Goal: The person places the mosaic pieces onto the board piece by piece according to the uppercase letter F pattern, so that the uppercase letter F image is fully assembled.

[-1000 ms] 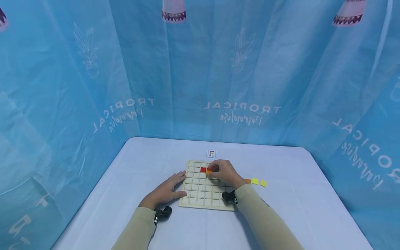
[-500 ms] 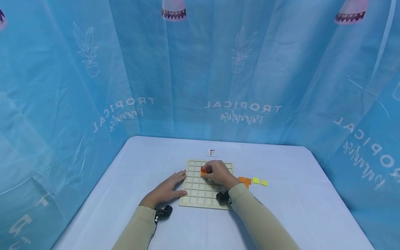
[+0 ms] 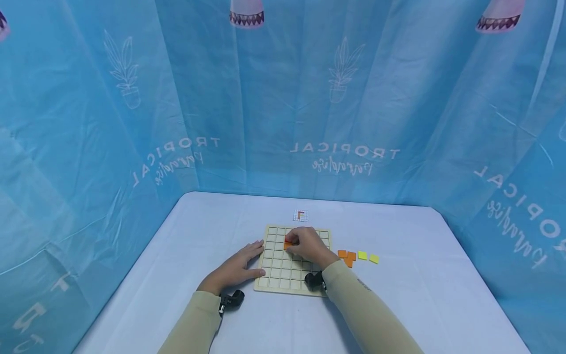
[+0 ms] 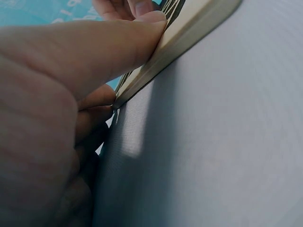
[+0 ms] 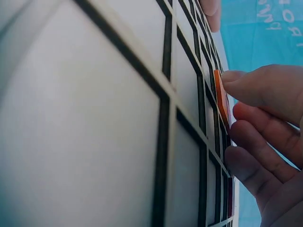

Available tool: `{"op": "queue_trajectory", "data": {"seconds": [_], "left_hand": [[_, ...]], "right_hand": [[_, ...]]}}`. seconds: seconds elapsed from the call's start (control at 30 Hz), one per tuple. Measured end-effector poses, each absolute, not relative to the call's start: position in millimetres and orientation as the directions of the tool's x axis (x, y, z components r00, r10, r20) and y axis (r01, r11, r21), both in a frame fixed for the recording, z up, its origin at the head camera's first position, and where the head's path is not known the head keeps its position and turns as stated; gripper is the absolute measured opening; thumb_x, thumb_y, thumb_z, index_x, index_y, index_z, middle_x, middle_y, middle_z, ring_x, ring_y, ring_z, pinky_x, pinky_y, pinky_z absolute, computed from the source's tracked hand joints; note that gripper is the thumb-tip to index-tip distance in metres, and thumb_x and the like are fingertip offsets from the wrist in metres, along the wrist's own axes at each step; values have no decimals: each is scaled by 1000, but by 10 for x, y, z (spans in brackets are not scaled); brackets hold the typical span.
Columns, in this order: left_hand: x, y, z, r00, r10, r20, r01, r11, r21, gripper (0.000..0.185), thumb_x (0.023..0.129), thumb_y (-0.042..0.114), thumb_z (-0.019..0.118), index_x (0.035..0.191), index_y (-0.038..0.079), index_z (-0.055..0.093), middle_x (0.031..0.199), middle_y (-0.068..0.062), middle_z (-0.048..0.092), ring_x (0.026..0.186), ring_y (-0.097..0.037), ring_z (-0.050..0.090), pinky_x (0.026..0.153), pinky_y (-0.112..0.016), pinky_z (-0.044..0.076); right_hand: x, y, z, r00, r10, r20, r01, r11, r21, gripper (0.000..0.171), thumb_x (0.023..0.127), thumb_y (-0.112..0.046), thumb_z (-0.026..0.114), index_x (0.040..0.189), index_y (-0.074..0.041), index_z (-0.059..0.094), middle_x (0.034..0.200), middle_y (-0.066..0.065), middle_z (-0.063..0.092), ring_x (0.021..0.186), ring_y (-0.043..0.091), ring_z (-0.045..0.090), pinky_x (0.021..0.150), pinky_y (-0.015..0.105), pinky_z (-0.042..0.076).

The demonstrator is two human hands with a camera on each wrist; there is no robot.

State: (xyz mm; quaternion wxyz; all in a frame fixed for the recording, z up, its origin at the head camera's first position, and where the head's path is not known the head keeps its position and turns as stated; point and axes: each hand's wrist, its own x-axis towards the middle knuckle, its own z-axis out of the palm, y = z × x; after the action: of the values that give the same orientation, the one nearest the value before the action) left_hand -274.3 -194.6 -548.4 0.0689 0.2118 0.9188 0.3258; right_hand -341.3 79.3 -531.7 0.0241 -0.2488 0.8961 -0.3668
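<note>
A pale wooden grid board (image 3: 279, 273) lies on the white table. At its left edge rests my left hand (image 3: 234, 269), fingers spread; the left wrist view shows the thumb (image 4: 123, 45) pressing on the board's rim. My right hand (image 3: 308, 246) is over the upper middle of the grid and pinches an orange square tile (image 3: 287, 246). In the right wrist view that tile (image 5: 220, 97) sits slightly tilted at a cell, with the thumb (image 5: 251, 85) on its edge. A sliver of a red tile shows just beyond it, mostly covered by the fingers.
Right of the board lie several loose tiles: orange ones (image 3: 351, 256) close together and two yellow ones (image 3: 362, 255) (image 3: 374, 258). Behind the board lies a small printed grid card (image 3: 300, 215). A blue curtain (image 3: 283, 108) surrounds the table.
My right hand has moved left with the orange tile, from beside the red tile to the cell in front of it. Over the last half second it barely shifts. My left hand stays put.
</note>
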Motion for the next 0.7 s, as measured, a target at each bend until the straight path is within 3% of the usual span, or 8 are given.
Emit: {"op": "queue_trajectory", "data": {"seconds": [0.3,0.7], "left_hand": [[-2729,-1930,-5483,-899,437,18,352,699,623,83,95,50,76,160,6,46,170,-1,31,157,-29,20,124,-53,21],[-2734,-1945,-5494,-898,440,17,350,689,635,82,95,46,78,160,6,45,170,-2,32,158,-28,19,124,-53,22]], "right_hand": [[-3370,1090,-5263,-886,-435,164,-414,577,-704,19,94,-13,83,112,-8,79,98,-4,72,89,13,66,81,36,58],[-3426,1846,-5239,-966,-239,99,-232,632,-739,26,94,-22,83,115,-8,78,102,-2,71,95,18,66,87,41,58]]}}
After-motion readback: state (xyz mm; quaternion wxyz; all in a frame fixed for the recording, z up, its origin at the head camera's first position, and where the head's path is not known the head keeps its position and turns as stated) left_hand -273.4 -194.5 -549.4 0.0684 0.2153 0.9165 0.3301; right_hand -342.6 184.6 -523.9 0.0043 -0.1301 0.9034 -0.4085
